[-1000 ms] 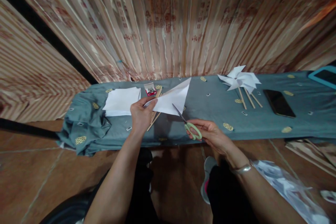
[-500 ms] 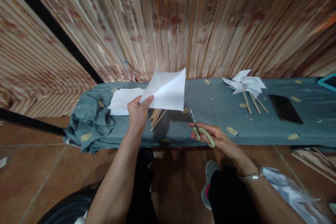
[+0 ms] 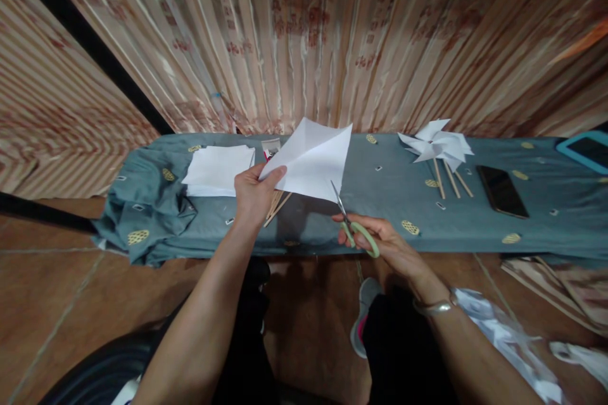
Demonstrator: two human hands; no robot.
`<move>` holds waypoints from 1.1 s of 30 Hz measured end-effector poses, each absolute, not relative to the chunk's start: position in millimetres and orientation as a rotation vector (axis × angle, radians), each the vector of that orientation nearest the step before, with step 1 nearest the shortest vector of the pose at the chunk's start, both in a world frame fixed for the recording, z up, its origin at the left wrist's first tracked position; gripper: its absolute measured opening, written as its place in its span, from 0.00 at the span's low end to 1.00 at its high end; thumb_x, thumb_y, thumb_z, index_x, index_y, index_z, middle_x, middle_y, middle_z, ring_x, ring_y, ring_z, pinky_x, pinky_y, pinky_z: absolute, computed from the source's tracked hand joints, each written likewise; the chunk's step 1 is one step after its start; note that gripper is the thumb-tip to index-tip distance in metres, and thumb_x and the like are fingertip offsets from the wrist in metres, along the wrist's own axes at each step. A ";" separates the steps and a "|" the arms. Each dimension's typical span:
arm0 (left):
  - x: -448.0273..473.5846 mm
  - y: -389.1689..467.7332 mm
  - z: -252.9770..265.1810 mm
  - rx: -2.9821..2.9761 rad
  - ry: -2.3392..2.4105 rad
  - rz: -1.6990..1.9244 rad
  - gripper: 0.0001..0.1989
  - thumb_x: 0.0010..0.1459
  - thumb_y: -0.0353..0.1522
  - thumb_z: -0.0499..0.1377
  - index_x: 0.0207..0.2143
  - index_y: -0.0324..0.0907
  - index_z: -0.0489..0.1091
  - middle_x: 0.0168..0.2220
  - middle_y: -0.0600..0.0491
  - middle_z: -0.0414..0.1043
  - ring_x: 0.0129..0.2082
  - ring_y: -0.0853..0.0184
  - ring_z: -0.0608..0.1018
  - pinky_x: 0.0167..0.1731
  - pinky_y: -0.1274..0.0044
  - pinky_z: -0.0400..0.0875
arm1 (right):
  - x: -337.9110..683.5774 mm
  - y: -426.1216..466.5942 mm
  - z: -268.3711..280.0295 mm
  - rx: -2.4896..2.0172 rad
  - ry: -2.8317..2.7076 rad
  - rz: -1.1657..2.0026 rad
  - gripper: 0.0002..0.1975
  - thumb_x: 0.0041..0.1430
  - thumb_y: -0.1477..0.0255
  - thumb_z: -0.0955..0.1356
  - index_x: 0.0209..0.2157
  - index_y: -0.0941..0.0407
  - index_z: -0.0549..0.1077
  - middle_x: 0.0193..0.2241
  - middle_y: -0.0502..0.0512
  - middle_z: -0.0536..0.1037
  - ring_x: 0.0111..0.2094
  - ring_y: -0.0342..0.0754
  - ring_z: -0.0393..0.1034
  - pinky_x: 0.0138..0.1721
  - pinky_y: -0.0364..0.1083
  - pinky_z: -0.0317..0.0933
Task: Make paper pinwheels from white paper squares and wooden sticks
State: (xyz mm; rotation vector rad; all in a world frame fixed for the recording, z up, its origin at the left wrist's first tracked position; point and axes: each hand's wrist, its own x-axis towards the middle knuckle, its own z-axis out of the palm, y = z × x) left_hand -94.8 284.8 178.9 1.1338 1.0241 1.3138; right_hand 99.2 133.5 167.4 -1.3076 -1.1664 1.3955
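Free lane: bare cloth [image 3: 370, 186] between held sheet [image 3: 320, 152] and pinwheels [image 3: 439, 143], its near end partly blocked by scissors [image 3: 341, 204] and right hand [image 3: 387, 245]. Phone [image 3: 502, 191] beside the pinwheel sticks [image 3: 452, 180] narrows the right. Left: paper stack [image 3: 218, 168] and wooden sticks [image 3: 278, 210] crowd the left hand [image 3: 256, 195]. Far: curtain [image 3: 304, 44] rises behind the cloth like a wall, limiting reach.

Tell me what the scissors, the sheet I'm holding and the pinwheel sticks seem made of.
Scissors: grey, slightly shiny blades, probably steel; smooth pale-green handles, likely plastic. Sheet: matte white paper, apparently, thin and creased. Pinwheel sticks: pale tan, dull, probably bare wood, though bamboo is possible.
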 end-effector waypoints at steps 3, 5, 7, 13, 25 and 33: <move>-92.7 282.6 178.4 1.155 1.035 1.296 0.13 0.37 0.36 0.68 0.26 0.36 0.77 0.23 0.55 0.75 0.22 0.70 0.72 0.26 0.77 0.69 | 98.4 132.8 167.4 -1.305 -1.148 1.395 0.30 0.47 0.52 0.73 0.48 0.54 0.76 0.31 0.53 0.76 0.31 0.44 0.66 0.31 0.43 0.60; -91.5 281.9 177.5 1.161 1.043 1.292 0.14 0.38 0.36 0.68 0.28 0.36 0.78 0.24 0.54 0.76 0.23 0.69 0.73 0.26 0.77 0.70 | 98.4 132.8 166.3 -1.296 -1.150 1.389 0.29 0.48 0.52 0.73 0.48 0.54 0.76 0.30 0.53 0.76 0.30 0.44 0.65 0.31 0.43 0.60; -90.7 281.6 176.7 1.160 1.049 1.293 0.15 0.38 0.36 0.68 0.30 0.36 0.78 0.25 0.53 0.77 0.24 0.68 0.74 0.27 0.76 0.70 | 99.2 133.1 164.7 -1.287 -1.154 1.390 0.29 0.48 0.53 0.73 0.48 0.55 0.76 0.30 0.53 0.76 0.30 0.44 0.65 0.32 0.43 0.59; -90.6 282.3 176.8 1.133 1.017 1.308 0.15 0.37 0.36 0.68 0.29 0.35 0.79 0.27 0.52 0.78 0.25 0.68 0.75 0.28 0.76 0.71 | 102.0 132.1 161.6 -1.305 -1.159 1.392 0.30 0.48 0.52 0.73 0.49 0.54 0.75 0.33 0.53 0.77 0.33 0.45 0.67 0.32 0.43 0.59; -90.5 282.0 176.0 1.147 1.018 1.305 0.14 0.38 0.35 0.68 0.29 0.36 0.78 0.26 0.52 0.78 0.24 0.69 0.75 0.27 0.76 0.71 | 102.2 132.6 162.1 -1.318 -1.179 1.386 0.31 0.48 0.51 0.72 0.49 0.54 0.75 0.32 0.54 0.77 0.33 0.46 0.68 0.32 0.43 0.59; -90.0 282.4 175.9 1.121 1.004 1.300 0.15 0.37 0.36 0.68 0.29 0.36 0.78 0.27 0.52 0.78 0.25 0.68 0.76 0.29 0.75 0.72 | 101.7 132.1 163.6 -1.337 -1.190 1.369 0.29 0.49 0.52 0.72 0.49 0.54 0.76 0.32 0.54 0.77 0.32 0.45 0.67 0.30 0.43 0.60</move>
